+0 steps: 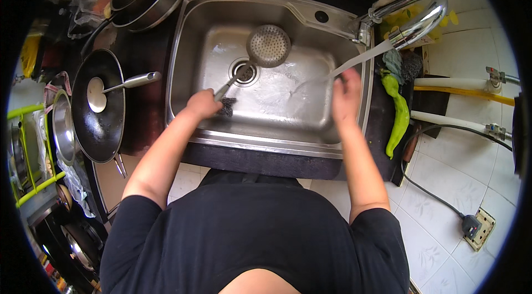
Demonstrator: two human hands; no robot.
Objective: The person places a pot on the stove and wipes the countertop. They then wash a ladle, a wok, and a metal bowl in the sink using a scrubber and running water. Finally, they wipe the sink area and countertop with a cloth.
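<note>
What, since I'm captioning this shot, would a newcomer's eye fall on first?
Probably the perforated skimmer, held in the left hand over the steel sink. Next, the water running from the chrome tap at the sink's far right, close to the right hand. The long, bright green vegetable on the counter right of the sink also stands out.

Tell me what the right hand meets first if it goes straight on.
The right hand would likely meet the running water first, just ahead of it, though depth is unclear.
</note>
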